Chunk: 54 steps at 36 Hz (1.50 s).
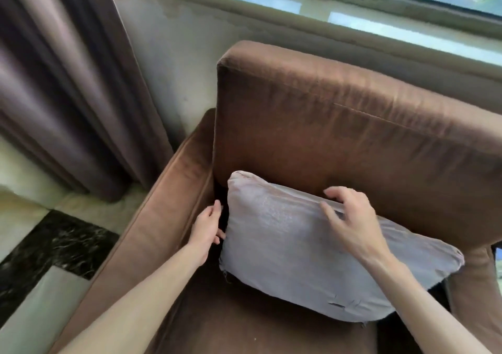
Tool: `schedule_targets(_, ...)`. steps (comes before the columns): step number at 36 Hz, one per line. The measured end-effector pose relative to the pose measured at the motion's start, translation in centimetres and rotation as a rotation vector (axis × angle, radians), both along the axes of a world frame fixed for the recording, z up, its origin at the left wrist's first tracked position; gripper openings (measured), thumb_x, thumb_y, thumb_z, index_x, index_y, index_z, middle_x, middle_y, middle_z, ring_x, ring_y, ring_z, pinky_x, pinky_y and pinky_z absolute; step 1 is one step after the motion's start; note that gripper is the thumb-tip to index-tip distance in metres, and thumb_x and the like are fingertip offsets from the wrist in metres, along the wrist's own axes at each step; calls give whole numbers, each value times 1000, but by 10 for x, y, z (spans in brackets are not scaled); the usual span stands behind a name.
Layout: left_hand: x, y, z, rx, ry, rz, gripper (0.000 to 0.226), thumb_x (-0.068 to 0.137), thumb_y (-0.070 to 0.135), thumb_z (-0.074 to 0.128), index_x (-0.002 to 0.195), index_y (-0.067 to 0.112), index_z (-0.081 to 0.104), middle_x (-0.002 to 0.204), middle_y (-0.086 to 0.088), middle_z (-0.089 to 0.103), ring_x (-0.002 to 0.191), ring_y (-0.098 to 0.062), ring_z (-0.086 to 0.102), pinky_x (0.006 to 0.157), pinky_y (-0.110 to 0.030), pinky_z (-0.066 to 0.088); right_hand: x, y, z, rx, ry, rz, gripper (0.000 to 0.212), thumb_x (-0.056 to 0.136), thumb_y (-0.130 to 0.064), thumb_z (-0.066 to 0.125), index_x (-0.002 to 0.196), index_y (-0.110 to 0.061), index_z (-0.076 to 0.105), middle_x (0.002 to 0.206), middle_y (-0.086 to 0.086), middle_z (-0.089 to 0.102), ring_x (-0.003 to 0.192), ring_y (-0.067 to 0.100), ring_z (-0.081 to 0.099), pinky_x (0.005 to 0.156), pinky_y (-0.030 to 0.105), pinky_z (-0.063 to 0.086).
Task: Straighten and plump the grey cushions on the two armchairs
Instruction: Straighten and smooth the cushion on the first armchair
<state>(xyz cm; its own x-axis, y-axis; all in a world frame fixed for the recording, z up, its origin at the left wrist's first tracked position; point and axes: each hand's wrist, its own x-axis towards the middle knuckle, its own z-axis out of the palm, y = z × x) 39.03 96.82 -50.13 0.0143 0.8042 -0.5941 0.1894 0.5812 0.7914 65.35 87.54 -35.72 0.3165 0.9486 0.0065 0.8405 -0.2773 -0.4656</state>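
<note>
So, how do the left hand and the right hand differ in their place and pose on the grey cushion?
The left hand is at the grey cushion's left edge, fingers fairly straight; the right hand lies on its top edge. The right hand's fingers are spread and bent over the cushion, the left's close together. Both are bare and at the same cushion on the brown armchair.

One grey cushion (312, 250), rectangular, cover wrinkled with small tears near its lower edge. It stands tilted on the seat of the brown armchair (353, 125), leaning against the chair's backrest.
</note>
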Motion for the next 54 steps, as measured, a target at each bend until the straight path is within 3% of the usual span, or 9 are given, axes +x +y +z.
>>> schedule_targets(4,-3,-20,-46,-137,-27,34,59,103,59,36,143,20,55,114,-1,71,47,-11,56,38,-21,37,-66,54,-10,9,119,208,36,94,-32,66,126,-14,63,126,0,65,120,20,54,98,22,35)
schedule_targets(7,-5,-32,-73,-249,-55,55,60,103,62,30,140,23,57,73,-6,70,39,-10,52,37,-21,34,-99,89,-22,-49,80,333,54,95,-45,61,139,-13,54,139,1,57,129,22,48,108,36,39)
schedule_targets(9,-5,-37,-88,-306,-87,52,63,103,64,24,138,24,57,77,-11,72,41,-12,53,39,-21,35,-113,106,-30,-108,47,344,59,97,-50,56,142,-12,50,142,5,55,130,27,48,108,44,41)
schedule_targets(15,6,-45,-121,-368,-283,158,79,99,68,20,126,8,62,53,-4,59,43,-15,46,44,-26,36,-119,117,-54,-54,35,299,25,98,-42,54,93,-19,61,94,-1,63,93,25,59,87,47,50)
schedule_targets(20,11,-42,-139,-298,-227,165,89,82,79,15,88,7,67,54,-5,57,46,-17,51,53,-29,39,-116,114,-60,157,127,312,17,93,-24,61,78,-16,60,78,-5,62,77,18,57,76,43,49)
schedule_targets(38,3,-65,-166,-225,3,95,80,88,78,18,63,14,60,49,-2,61,53,-18,60,66,-32,43,-109,112,-55,233,294,220,12,91,-24,65,81,-18,67,79,-9,67,82,14,62,78,38,52)
schedule_targets(43,1,-53,-148,-282,-77,100,87,83,77,18,77,5,65,47,-6,58,50,-22,50,56,-33,38,-94,113,-40,-35,384,265,13,90,-37,67,97,-27,73,90,-16,73,91,-5,61,72,3,41)
schedule_targets(47,-7,-41,-108,-173,-5,7,66,102,62,19,113,16,65,45,-6,50,37,-13,45,44,-27,33,-56,92,-27,-11,446,189,25,87,-41,74,110,-30,71,107,-20,71,107,-5,61,91,12,45)
schedule_targets(54,5,8,22,332,-141,-170,35,89,61,47,114,45,66,80,5,63,60,-1,55,63,-21,47,36,6,-16,-40,172,59,31,81,-41,79,108,-28,71,103,-29,63,103,1,59,88,3,38)
